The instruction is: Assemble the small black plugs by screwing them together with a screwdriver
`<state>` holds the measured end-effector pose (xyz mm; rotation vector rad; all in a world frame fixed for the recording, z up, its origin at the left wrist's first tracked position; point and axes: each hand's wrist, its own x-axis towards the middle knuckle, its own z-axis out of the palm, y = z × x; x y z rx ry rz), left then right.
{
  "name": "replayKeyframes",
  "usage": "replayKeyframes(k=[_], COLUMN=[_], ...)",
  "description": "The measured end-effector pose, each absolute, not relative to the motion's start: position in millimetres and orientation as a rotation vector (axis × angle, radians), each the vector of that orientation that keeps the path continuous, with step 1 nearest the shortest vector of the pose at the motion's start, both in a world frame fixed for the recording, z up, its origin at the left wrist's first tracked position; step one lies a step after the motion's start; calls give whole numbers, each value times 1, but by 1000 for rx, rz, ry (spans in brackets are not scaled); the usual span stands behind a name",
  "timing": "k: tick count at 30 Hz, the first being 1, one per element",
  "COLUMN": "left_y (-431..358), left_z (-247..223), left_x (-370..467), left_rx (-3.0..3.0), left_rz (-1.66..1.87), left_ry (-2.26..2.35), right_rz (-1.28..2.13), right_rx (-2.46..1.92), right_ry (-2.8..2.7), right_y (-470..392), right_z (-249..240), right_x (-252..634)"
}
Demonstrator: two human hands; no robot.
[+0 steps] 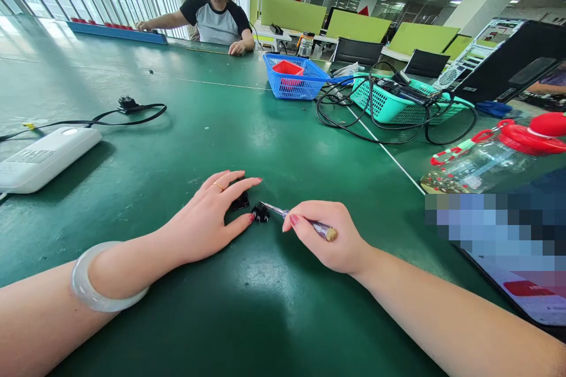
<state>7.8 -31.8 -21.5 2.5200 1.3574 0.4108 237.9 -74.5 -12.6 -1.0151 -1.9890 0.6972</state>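
Note:
My right hand [325,234] is closed round a small screwdriver [325,230] with a clear purplish handle. Its metal tip points left and meets a small black part [260,212] on the green table [265,318]. My left hand [221,206] lies palm down, fingers spread, with the thumb touching the left side of that part. Under its fingers sits another dark piece [241,201], partly hidden.
A white device [50,156] and black cable lie left. Blue [296,78] and teal baskets [398,100] with tangled cables stand behind. A bottle [490,156] and a tablet-like screen [504,271] are right. A person [219,20] sits opposite beside a blue tray [117,32].

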Motion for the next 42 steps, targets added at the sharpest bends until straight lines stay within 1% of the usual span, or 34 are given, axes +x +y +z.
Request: replayKeyframes(k=[5, 8, 12, 16, 20, 25, 27, 30, 35, 42], left_y=[-32, -32, -34, -38, -44, -55, -59, -63, -69, -78], left_z=[-23, -22, -21, -18, -15, -14, -14, -14, -11, -5], left_x=[7, 8, 8, 7, 8, 15, 18, 20, 19, 16], left_rx=[2547, 2538, 2518, 2519, 2556, 2538, 2532, 2596, 2730, 2750], left_rz=[288, 297, 335, 381, 433, 537, 580, 589, 517, 525], left_ry=[1294, 1289, 1270, 1265, 1226, 1220, 1212, 1153, 1145, 1156], right_rz=[694, 593, 232, -100, -398, -632, -665, -626, -508, -294], right_rx=[-997, -999, -973, -952, -1050, -1179, -1197, -1183, -1309, -1496], right_ry=[-2092, -2220, -2546, -2708, -2686, -2542, -2517, -2541, -2546, -2531], right_y=[-74, -74, -78, -85, -94, -101, -100, -99, -101, -109], right_z=[-15, -18, -23, -21, -13, -10, -12, -17, -20, -6], right_x=[238, 239, 237, 233, 228, 221, 218, 212, 204, 202])
